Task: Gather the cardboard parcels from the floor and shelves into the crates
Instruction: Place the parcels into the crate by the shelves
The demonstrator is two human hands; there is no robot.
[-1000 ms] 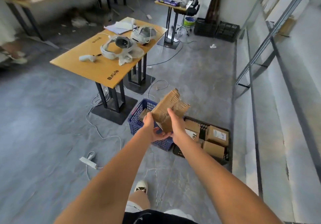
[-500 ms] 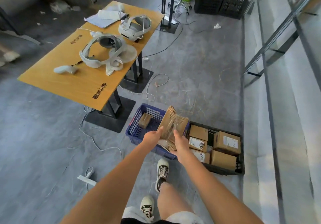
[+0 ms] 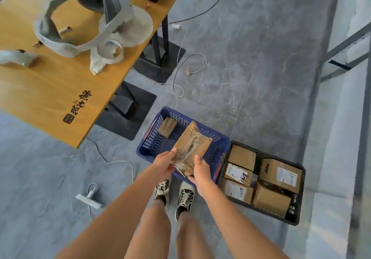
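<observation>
Cardboard parcel [image 3: 191, 148], taped and blurry, gripped by both hands [image 3: 164, 163] [image 3: 199, 169], hides part of blue crate [image 3: 152, 138].

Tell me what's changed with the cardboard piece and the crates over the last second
Both hands, left hand and right hand, have carried the flattened cardboard piece down from chest height to just over the blue crate; the person has stepped up to it. Nothing was let go. The small parcel in the blue crate and the boxes in the black crate lie as before.
</observation>
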